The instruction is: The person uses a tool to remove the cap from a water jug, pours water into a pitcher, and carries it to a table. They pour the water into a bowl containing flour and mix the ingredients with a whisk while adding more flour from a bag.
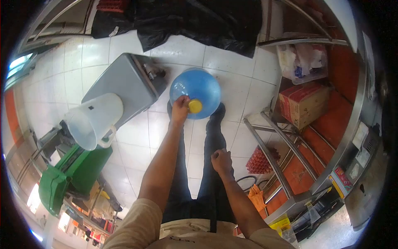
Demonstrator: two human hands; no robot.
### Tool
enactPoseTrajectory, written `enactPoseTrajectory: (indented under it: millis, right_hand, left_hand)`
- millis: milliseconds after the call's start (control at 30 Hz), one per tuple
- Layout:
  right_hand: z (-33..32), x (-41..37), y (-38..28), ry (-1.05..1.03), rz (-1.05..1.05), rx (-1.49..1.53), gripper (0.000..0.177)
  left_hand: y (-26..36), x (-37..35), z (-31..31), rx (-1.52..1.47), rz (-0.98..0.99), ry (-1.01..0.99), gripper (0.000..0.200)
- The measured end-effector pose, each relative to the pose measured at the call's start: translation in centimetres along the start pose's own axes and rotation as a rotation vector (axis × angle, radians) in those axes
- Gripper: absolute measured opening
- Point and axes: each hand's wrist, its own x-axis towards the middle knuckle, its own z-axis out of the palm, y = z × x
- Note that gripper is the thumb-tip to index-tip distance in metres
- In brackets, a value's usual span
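Note:
A large, round, translucent blue bottle [210,89] stands on the white tiles at my feet, seen from above. On its top is a yellow cap [195,106]. My left hand [180,108] reaches down to the bottle, with its fingers closed on the left edge of the cap. My right hand [222,161] is curled closed in front of my right thigh, away from the bottle. Whether anything lies inside its fingers is hidden.
A white pitcher [108,108] sits against a grey bin [120,79] on the left, above a green bin [89,170]. Black sheeting [199,25] hangs at the far side. At right are metal rails [269,159], a cardboard box [304,103] and red egg trays [262,162].

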Motion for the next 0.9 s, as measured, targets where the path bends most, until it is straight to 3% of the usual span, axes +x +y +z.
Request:
enactPoseTrajectory:
  millis: [67,167,233,300,367,433,500,533,567,600,667,767,800,833,867,900]
  right_hand:
    - [-0.6,0.2,0.1,-0.003,0.006,0.003,0.02]
    - [-0.2,0.3,0.1,0.123,-0.043,0.049,0.014]
    - [-0.5,0.0,0.6,0.062,-0.028,0.078,0.016]
    - [0.4,0.2,2.5,0.075,-0.12,0.14,0.019]
    - [0.1,-0.3,3.8,0.065,-0.254,0.293,0.026]
    - [-1.3,-0.2,4.7,0.089,-0.28,0.398,0.031]
    - [-3.9,-0.6,4.5,0.048,-0.2,0.483,0.031]
    - [-5.3,-0.4,4.7,-0.028,-0.187,0.494,0.031]
    - [-2.8,3.9,8.9,-0.125,-0.103,0.54,0.028]
    - [-4.7,4.6,7.6,-0.208,0.072,0.669,0.024]
    - [-8.8,5.2,4.2,-0.356,0.135,0.492,0.034]
    - [-14.8,4.9,-2.0,-0.406,-0.067,0.182,0.04]
    - [-16.4,4.1,-4.2,-0.441,-0.158,0.042,0.039]
    - [-16.9,3.9,-6.4,-0.468,-0.238,-0.085,0.038]
    - [-17.1,5.5,-6.7,-0.47,-0.276,-0.108,0.038]
    - [-18.1,10.1,-3.4,-0.518,-0.302,-0.02,0.036]
  left_hand:
    - [-0.2,0.0,0.3,-0.116,0.023,0.015,0.024]
    - [-0.1,-0.1,0.4,-0.06,0.016,0.069,0.024]
    - [0.9,-1.2,0.6,-0.103,0.03,0.124,0.025]
    - [0.9,-2.8,-0.8,-0.042,-0.082,0.152,0.024]
    - [-0.3,-4.8,-4.2,0.069,-0.193,-0.009,0.022]
    - [-7.0,-6.7,-9.0,0.341,0.499,-0.175,0.019]
    - [2.2,-15.0,-11.1,0.495,0.151,-0.112,0.017]
    - [2.6,-17.9,-13.3,0.495,0.096,-0.054,0.017]
    - [2.4,-20.7,-15.2,0.472,0.037,0.013,0.016]
    - [1.1,-23.3,-17.7,0.481,0.094,0.054,0.019]
    - [0.8,-29.7,-21.8,0.534,0.071,0.268,0.026]
    - [-0.8,-39.2,-24.8,0.41,-0.051,0.717,0.03]
    - [-2.4,-42.3,-25.2,0.377,-0.05,0.783,0.03]
    - [-4.3,-44.8,-25.4,0.187,-0.094,0.965,0.031]
    - [-6.4,-47.0,-25.1,-0.006,-0.13,1.127,0.032]
    - [-9.4,-48.8,-21.9,0.018,-0.141,1.168,0.032]
